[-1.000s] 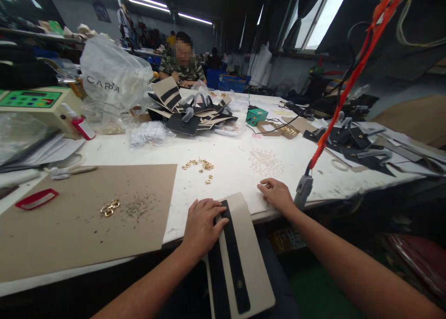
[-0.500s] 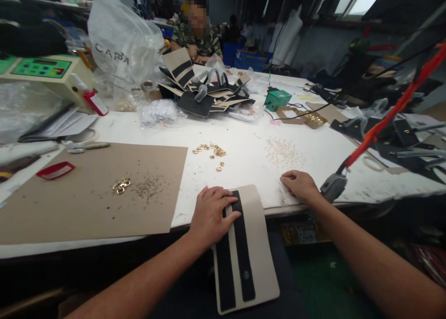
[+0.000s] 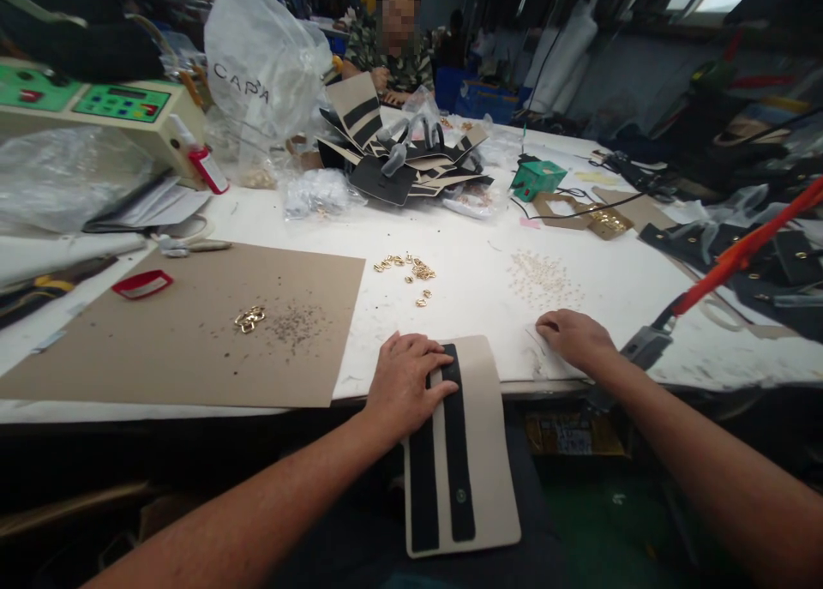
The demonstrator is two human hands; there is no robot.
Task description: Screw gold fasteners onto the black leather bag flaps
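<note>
Swinging view, brown sheet (image 3: 193, 362): we see it farther right and higher in our view than a second ago, with gold links (image 3: 249, 318) and dark specks still on it.
Left hand (image 3: 402, 383): we keep it over the upper left of the beige panel (image 3: 494, 435), thumb and fingertips apart, touching the black strips (image 3: 424, 495).
Beige panel: we now see its whole lower edge, which the first frame cut off; it sits at the table (image 3: 469, 306) edge, under our left hand and left of our right.
Right hand (image 3: 575, 336): we have its fingers drawn together at the table, where they looked looser at first; we cannot tell whether they pinch anything. It stays well apart from the panel, near the pale bits (image 3: 546, 280).
Grey tool (image 3: 646, 346): we see it beside our right wrist, on a red cord (image 3: 739, 255).
</note>
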